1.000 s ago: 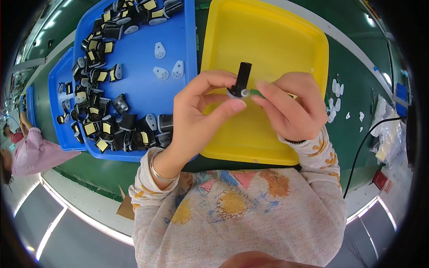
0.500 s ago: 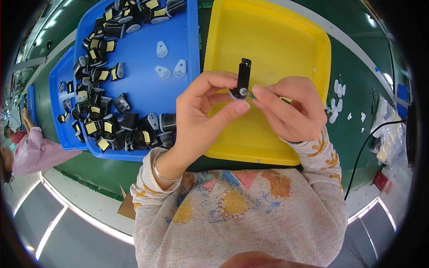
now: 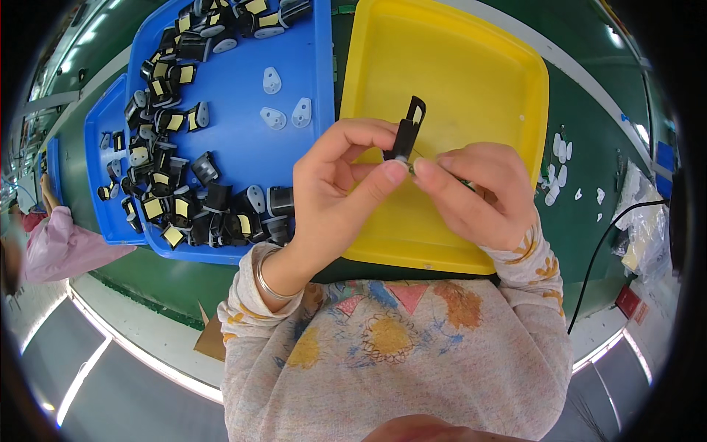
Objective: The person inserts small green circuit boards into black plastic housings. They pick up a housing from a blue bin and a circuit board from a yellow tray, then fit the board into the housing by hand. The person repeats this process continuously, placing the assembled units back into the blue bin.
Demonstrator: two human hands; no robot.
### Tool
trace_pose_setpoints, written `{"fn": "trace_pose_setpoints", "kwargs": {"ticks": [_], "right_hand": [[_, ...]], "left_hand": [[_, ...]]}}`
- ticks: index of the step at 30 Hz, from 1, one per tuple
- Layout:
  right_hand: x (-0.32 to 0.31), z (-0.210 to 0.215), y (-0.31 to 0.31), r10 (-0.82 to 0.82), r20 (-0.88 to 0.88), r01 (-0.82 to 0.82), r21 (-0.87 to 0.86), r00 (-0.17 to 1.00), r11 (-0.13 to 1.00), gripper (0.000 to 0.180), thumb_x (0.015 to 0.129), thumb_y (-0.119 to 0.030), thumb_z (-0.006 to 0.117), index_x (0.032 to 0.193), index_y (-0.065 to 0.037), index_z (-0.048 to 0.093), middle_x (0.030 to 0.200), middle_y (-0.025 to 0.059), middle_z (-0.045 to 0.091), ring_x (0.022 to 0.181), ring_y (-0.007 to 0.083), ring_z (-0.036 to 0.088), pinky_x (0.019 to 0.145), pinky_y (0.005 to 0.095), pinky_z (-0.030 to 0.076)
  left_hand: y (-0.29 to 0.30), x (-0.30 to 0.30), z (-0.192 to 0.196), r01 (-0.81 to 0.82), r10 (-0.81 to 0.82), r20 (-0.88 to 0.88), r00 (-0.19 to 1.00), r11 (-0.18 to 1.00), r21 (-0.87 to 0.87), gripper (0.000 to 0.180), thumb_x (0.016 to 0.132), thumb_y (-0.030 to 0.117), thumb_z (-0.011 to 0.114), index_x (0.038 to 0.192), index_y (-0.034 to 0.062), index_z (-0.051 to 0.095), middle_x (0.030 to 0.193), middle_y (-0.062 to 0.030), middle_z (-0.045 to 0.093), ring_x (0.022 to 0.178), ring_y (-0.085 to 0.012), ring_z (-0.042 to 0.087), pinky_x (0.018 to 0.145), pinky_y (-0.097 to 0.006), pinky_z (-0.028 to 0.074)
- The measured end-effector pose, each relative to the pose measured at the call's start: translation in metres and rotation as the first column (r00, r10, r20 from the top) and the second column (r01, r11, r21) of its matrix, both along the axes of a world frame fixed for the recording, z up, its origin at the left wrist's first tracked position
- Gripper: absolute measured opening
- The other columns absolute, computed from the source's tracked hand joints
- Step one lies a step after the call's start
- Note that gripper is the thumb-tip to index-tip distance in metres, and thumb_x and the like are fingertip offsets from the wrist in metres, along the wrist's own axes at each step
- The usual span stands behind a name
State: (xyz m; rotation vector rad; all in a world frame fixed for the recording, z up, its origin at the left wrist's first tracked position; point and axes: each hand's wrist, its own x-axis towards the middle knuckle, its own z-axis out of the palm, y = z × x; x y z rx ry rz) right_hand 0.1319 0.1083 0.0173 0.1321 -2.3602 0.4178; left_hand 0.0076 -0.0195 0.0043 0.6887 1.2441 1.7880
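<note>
My left hand (image 3: 342, 173) pinches a black plastic part (image 3: 403, 138) by its lower end, between thumb and fingers, above the yellow tray (image 3: 449, 254). The part stands tilted, with an oblong opening in its upper end. Fingers of my right hand (image 3: 482, 188) are closed at the part's lower end, close to the left thumb tip. Something thin and greenish shows along the right fingers; most of it is hidden, so its kind is unclear.
To the left, a blue tray (image 3: 243, 74) holds many black parts with yellow patches and several loose grey-white plates (image 3: 272, 80). Small white pieces (image 3: 562, 175) and a clear plastic bag (image 3: 639, 214) lie right. A black cable (image 3: 598, 254) runs there. Another person (image 3: 70, 247) is far left.
The black part has turned in my left hand, its top leaning right and its opening now showing. My right fingers have shifted slightly down, staying close to its lower end.
</note>
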Motion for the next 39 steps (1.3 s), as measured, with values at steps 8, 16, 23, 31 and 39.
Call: {"fn": "trace_pose_setpoints", "kwargs": {"ticks": [8,16,23,31,39], "right_hand": [[-0.007,0.0,-0.006,-0.008,-0.016,0.006,-0.162,1.0,0.987,0.035,0.058,-0.001,0.07,0.092,-0.001,0.063,0.079,0.0067,0.059,0.062,0.0186,0.055,0.054,0.0254,0.046],[-0.006,0.0,-0.01,-0.053,0.074,0.069,-0.234,0.996,0.97,0.026,0.062,-0.001,0.068,0.086,0.001,0.061,0.073,0.0074,0.06,0.057,0.0209,0.055,0.052,0.0267,0.045],[-0.007,-0.002,-0.008,-0.131,0.098,0.159,-0.398,0.987,0.903,0.015,0.066,0.0,0.065,0.081,-0.002,0.061,0.068,0.0073,0.059,0.054,0.021,0.054,0.048,0.028,0.043],[-0.007,-0.004,-0.008,-0.122,0.075,0.142,-0.402,0.99,0.905,0.013,0.065,0.0,0.065,0.078,-0.002,0.06,0.069,0.0063,0.059,0.056,0.0216,0.054,0.05,0.0283,0.043],[-0.01,-0.008,-0.005,-0.069,0.113,0.098,-0.283,0.991,0.954,0.014,0.066,-0.003,0.066,0.079,-0.004,0.06,0.073,0.0071,0.059,0.059,0.0239,0.053,0.054,0.0293,0.044]], "left_hand": [[-0.003,-0.001,0.0,0.069,-0.064,-0.052,0.997,0.993,0.094,0.016,0.083,0.005,0.047,0.097,-0.0005,0.042,0.104,-0.0132,0.048,0.106,-0.0264,0.048,0.093,-0.037,0.034],[-0.005,-0.002,-0.005,0.052,-0.034,-0.146,0.989,0.992,0.118,0.015,0.084,0.005,0.045,0.098,-0.0007,0.041,0.106,-0.0153,0.047,0.106,-0.0276,0.047,0.092,-0.037,0.035],[0.0,-0.001,-0.007,0.064,-0.056,-0.087,0.995,0.994,0.085,0.019,0.082,-0.002,0.048,0.101,-0.0021,0.043,0.103,-0.0097,0.046,0.097,-0.0157,0.047,0.085,-0.029,0.041],[0.0,-0.005,-0.006,0.051,-0.031,-0.181,0.983,0.993,0.106,0.021,0.077,-0.006,0.055,0.096,-0.0014,0.049,0.099,-0.0095,0.049,0.1,-0.0174,0.049,0.081,-0.027,0.043],[-0.003,-0.009,-0.006,-0.016,0.032,-0.233,0.972,0.997,0.071,0.02,0.074,-0.004,0.06,0.091,-0.001,0.051,0.094,-0.0094,0.052,0.093,-0.0183,0.052,0.077,-0.026,0.045]]}}
